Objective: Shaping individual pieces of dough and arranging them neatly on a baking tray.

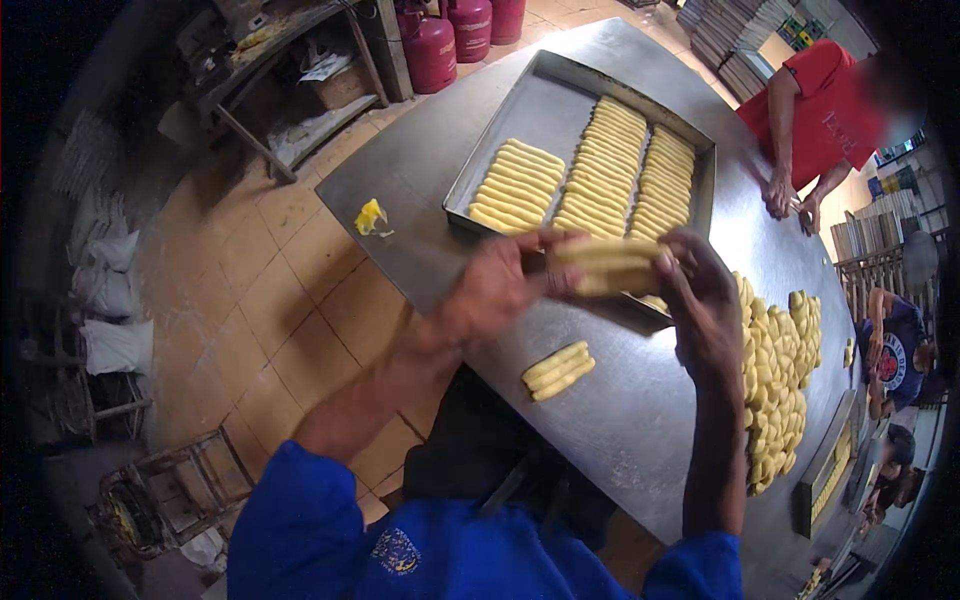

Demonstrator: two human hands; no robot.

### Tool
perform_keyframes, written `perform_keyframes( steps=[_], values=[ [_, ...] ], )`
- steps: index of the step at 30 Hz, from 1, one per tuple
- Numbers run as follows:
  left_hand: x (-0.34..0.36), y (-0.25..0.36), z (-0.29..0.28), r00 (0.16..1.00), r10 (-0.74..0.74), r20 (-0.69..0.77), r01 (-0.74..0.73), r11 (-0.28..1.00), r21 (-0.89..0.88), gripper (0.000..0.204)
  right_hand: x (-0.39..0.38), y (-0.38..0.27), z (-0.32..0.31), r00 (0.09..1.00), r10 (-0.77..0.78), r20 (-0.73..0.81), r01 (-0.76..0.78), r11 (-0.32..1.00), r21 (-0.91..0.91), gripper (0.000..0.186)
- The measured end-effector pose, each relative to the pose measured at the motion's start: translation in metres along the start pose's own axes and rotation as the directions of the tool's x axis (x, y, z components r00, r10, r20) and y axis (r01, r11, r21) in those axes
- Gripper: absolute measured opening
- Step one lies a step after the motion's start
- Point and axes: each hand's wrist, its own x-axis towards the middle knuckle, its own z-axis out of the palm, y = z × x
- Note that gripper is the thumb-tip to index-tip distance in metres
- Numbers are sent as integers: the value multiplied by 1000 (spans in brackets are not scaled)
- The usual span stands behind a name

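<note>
Between my left hand (500, 290) and my right hand (700, 300) is a small row of pale yellow dough sticks (610, 260), blurred by motion and gripped at both ends above the near edge of a metal tray (510, 100). The tray holds long rows of similar sticks (600, 160). Below my hands, another small group of dough sticks (557, 370) lies on the steel table (620, 460). To the right of my right hand is a large pile of short dough pieces (775, 400).
A person in red (820, 110) works at the table's far right, with other people (890, 340) farther down beside another tray (835, 470). A yellow scrap (370, 217) lies near the table's left edge. Red gas cylinders (430, 55), a wooden bench (290, 90) and white sacks (115, 345) stand around.
</note>
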Motion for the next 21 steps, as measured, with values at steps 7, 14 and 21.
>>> perform_keyframes(
  steps=[7,14,21],
  values=[
    [140,62,-101,997,60,-45,-19,776,631,34,161,61,28,996,-81,41,74,986,150,38],
    [225,24,-134,979,94,-179,129,391,911,30,271,137,38,999,44,-26,-44,999,-19,30],
    [225,8,-149,974,224,-25,6,86,996,29,275,143,57,995,-27,-95,-23,876,-482,29]
  ],
)
